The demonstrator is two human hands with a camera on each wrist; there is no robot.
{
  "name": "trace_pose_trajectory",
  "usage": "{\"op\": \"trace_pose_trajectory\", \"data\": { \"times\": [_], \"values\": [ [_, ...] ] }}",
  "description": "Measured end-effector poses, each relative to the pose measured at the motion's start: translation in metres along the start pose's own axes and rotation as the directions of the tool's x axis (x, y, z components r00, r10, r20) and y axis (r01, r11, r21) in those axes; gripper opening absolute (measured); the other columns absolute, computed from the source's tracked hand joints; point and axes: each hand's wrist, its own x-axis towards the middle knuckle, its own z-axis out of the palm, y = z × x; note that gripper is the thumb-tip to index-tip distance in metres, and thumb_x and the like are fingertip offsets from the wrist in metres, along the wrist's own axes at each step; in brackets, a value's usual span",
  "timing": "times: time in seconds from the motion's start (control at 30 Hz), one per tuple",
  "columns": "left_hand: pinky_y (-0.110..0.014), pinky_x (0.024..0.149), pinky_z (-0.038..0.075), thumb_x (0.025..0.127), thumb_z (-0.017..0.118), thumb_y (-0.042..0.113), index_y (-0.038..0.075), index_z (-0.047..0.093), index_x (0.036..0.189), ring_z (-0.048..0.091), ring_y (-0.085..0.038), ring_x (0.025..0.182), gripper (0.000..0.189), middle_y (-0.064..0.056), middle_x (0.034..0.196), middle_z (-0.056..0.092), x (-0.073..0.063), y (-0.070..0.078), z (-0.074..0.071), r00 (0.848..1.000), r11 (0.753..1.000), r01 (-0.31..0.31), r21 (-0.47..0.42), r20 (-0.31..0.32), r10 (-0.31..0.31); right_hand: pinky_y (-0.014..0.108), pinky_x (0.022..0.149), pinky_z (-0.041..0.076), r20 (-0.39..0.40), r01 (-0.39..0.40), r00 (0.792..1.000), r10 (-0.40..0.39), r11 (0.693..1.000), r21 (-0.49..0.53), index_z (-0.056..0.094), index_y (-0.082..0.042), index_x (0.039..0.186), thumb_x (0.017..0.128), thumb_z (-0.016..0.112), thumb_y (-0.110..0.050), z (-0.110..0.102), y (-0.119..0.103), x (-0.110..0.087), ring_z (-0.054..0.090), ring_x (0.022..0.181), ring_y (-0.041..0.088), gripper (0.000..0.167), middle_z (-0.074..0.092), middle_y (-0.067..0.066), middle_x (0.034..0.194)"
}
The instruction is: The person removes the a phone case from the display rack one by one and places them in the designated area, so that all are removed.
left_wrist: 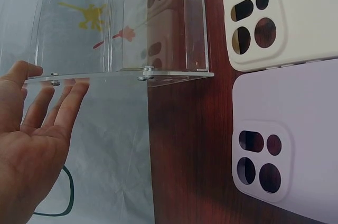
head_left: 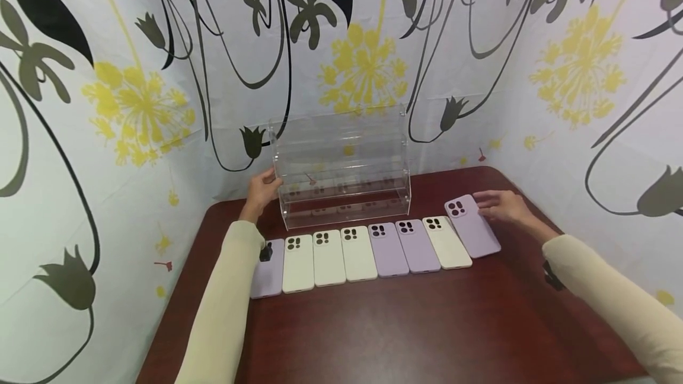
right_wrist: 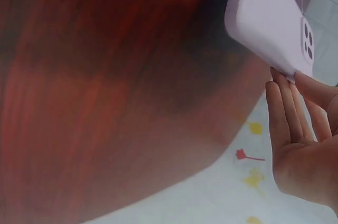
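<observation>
A clear acrylic tiered display stand (head_left: 344, 189) stands at the back of the table. My left hand (head_left: 261, 192) holds its left side panel, thumb on one face and fingers on the other in the left wrist view. At the right end of the row, my right hand (head_left: 501, 206) pinches the edge of a lilac phone case (head_left: 476, 234) between thumb and fingers. That case is tilted, its camera end raised off the table in the right wrist view. Beside it lies a cream phone case (head_left: 450, 248), the nearest of the row.
Several cream and lilac phone cases lie side by side before the stand, among them a lilac case (head_left: 386, 253) and a cream case (head_left: 299, 268). My left sleeve partly covers the leftmost lilac case (head_left: 272, 277). Floral-patterned sheeting (head_left: 213, 105) surrounds the dark red table (head_left: 405, 325).
</observation>
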Motion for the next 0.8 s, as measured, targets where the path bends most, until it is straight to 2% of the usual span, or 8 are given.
{"op": "trace_pose_trajectory", "data": {
  "times": [0.23,0.6,0.8],
  "values": [
    [-0.051,0.104,0.055,0.104,0.058,0.011,0.008,0.045,0.157,0.057,-0.038,0.134,0.055,-0.024,0.151,0.052,0.0,0.0,-0.001,1.0,1.0,-0.003,0.007,0.002,0.003,0.038,0.068,0.067,-0.039,-0.053,0.998,0.053,0.999,-0.001,0.059,0.012,0.136,0.094,0.075,-0.002,0.01,0.017,-0.007,0.077,0.08,0.024,0.048,0.072,0.03,0.111],
    [-0.051,0.104,0.055,0.104,0.057,0.011,0.006,0.044,0.157,0.057,-0.037,0.134,0.055,-0.023,0.151,0.053,0.001,-0.001,-0.001,1.0,1.0,-0.002,0.01,-0.001,0.002,0.032,0.063,0.066,-0.093,-0.096,0.991,0.096,0.995,0.002,0.06,0.012,0.135,0.094,0.074,-0.005,0.022,0.035,-0.017,0.077,0.078,0.023,0.046,0.073,0.03,0.109],
    [-0.052,0.103,0.055,0.104,0.058,0.012,0.006,0.045,0.157,0.056,-0.037,0.135,0.054,-0.023,0.151,0.053,0.001,-0.002,-0.001,1.0,1.0,0.002,0.013,-0.003,-0.002,0.029,0.063,0.065,-0.131,-0.072,0.989,0.071,0.997,-0.003,0.061,0.012,0.134,0.095,0.075,-0.006,0.027,0.039,-0.022,0.078,0.083,0.028,0.045,0.073,0.03,0.109]
  ]
}}
